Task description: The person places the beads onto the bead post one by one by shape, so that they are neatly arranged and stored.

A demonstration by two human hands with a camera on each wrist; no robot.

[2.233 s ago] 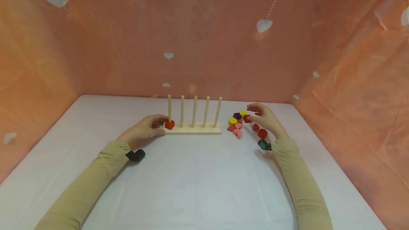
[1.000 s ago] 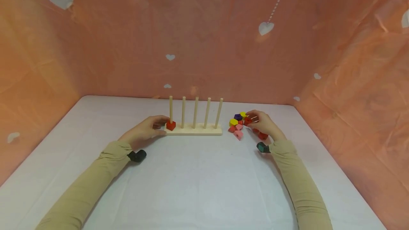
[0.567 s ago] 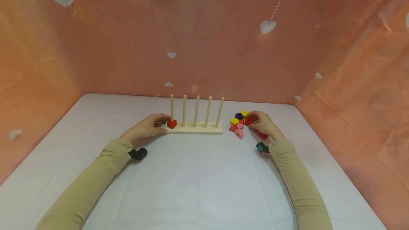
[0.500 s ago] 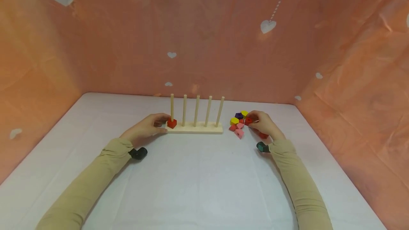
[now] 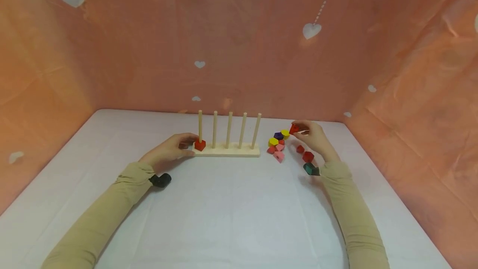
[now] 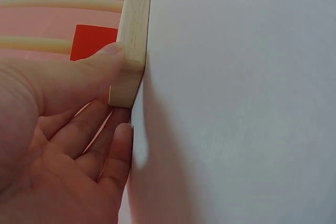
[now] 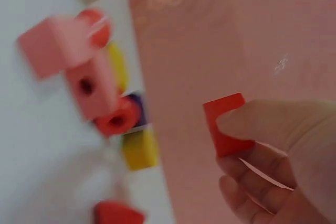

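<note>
My left hand (image 5: pixel 169 150) grips the left end of a wooden peg stand (image 5: pixel 235 152), thumb on the front edge and fingers behind it, as the left wrist view shows. Several upright pegs rise from the stand. A red cube-like bead (image 5: pixel 200 145) sits at the foot of the leftmost peg, close to the left fingertips. Off to the right, my right hand (image 5: pixel 315 138) pinches a red block-shaped bead (image 7: pixel 230 144) between thumb and fingers, held up above the table. The other pegs carry nothing.
Right of the stand lies a loose cluster: yellow beads (image 5: pixel 274 141), a purple bead (image 5: pixel 278 135), pink beads (image 5: pixel 279 157) and small red ones. Two more red beads (image 5: pixel 308 156) lie below the right hand. A pink-orange cloth wall (image 5: pixel 239 53) stands behind the white table (image 5: pixel 231 211).
The right hand reached down to a red bead beside the cluster, took hold of it and lifted it up and back. The left hand stayed on the stand's end.
</note>
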